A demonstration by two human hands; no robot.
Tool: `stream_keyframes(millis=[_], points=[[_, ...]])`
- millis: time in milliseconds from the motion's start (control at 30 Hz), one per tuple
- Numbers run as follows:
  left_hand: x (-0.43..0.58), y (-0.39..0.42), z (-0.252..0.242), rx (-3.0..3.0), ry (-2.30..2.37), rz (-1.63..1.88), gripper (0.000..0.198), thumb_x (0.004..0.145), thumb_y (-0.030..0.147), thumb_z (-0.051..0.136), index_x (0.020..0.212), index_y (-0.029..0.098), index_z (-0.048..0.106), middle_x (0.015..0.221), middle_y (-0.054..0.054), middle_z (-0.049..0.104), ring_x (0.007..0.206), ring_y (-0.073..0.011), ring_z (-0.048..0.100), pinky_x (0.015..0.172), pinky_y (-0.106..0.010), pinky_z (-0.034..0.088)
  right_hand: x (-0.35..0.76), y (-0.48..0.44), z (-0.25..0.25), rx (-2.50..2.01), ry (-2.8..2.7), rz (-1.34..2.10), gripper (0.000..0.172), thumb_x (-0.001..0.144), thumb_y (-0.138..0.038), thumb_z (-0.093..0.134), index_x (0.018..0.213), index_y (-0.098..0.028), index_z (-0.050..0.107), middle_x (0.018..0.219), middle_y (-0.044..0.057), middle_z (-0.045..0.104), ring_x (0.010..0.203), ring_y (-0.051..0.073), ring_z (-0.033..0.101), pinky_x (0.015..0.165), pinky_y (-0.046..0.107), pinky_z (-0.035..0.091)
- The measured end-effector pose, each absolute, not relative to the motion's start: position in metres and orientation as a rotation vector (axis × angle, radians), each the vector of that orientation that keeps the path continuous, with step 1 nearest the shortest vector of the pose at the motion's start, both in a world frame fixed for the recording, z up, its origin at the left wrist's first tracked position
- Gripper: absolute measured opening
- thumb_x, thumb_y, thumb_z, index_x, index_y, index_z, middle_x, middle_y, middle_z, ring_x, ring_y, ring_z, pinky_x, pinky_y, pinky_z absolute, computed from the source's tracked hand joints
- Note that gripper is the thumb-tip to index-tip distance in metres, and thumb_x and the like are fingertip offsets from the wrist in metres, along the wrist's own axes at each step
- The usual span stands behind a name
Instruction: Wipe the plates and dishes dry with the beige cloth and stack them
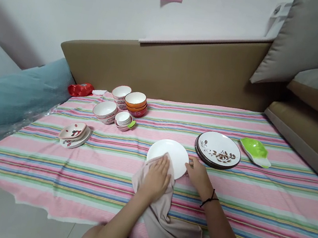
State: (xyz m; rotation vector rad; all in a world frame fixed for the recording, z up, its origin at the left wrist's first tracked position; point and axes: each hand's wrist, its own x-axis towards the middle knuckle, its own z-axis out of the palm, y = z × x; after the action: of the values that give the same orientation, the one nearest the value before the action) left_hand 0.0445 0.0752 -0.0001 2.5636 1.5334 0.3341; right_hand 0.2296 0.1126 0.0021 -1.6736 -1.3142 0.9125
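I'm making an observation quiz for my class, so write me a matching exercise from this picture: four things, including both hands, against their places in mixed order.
Column one
1. Left hand
2. Right hand
3. Green leaf-shaped dish
4. Orange bowls

Column two
A. At the right rim of the white plate
B. Stacked above a red bowl
C. Flat on the beige cloth
D. Right of the flower-patterned plates

Right pairs: 1-C, 2-A, 3-D, 4-B

a white wall (74,5) stands behind the brown backrest (184,72); pale floor tiles (18,223) show below.
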Motion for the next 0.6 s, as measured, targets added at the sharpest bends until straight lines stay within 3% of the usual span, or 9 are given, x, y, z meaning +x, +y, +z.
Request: stream_keyframes(millis=[100, 267, 467, 600], points=[[0.041, 0.071, 0.002, 2.58, 1.424, 0.245, 0.054, 0.098, 0.034, 0.027, 0.144, 0.006, 0.031, 0.152, -0.014, 0.023, 0.141, -0.0234, 0.022, 0.114, -0.041, 0.028, 0.229, 0.113, 0.002, -1.741, -1.379, 0.964, 0.026, 0.078, -0.019, 0.05, 0.102, -0.018, 0.06, 0.073, 0.004, 0.066, 0.063, 0.021, 0.062, 0.06, 0.03, 0.045], [0.037, 0.086, 0.005, 2.44, 1.802, 0.165, 0.059, 0.095, 0.031, 0.035, 0.141, -0.005, 0.031, 0.15, -0.023, 0.022, 0.14, -0.03, 0.021, 0.115, -0.047, 0.024, 0.228, 0.111, 0.006, -1.843, -1.482, 1.034, 0.035, 0.086, -0.018, 0.04, 0.119, -0.017, 0.052, 0.067, 0.002, 0.066, 0.051, 0.018, 0.061, 0.051, 0.027, 0.044], [0.055, 0.077, 0.001, 2.6, 1.322, 0.278, 0.053, 0.097, 0.032, 0.029, 0.144, 0.006, 0.033, 0.152, -0.013, 0.025, 0.141, -0.023, 0.022, 0.115, -0.038, 0.027, 0.228, 0.113, 0.006, -1.941, -1.611, 0.95, 0.03, 0.087, -0.015, 0.041, 0.114, -0.018, 0.053, 0.065, 0.001, 0.064, 0.055, 0.018, 0.061, 0.055, 0.026, 0.042], [0.04, 0.081, 0.003, 2.502, 1.593, 0.231, 0.055, 0.096, 0.032, 0.034, 0.143, 0.005, 0.034, 0.151, -0.016, 0.027, 0.14, -0.0256, 0.025, 0.115, -0.041, 0.027, 0.222, 0.111, 0.009, -2.024, -1.702, 0.822, 0.03, 0.089, -0.015, 0.038, 0.116, -0.014, 0.052, 0.073, 0.006, 0.065, 0.064, 0.021, 0.061, 0.056, 0.027, 0.037]])
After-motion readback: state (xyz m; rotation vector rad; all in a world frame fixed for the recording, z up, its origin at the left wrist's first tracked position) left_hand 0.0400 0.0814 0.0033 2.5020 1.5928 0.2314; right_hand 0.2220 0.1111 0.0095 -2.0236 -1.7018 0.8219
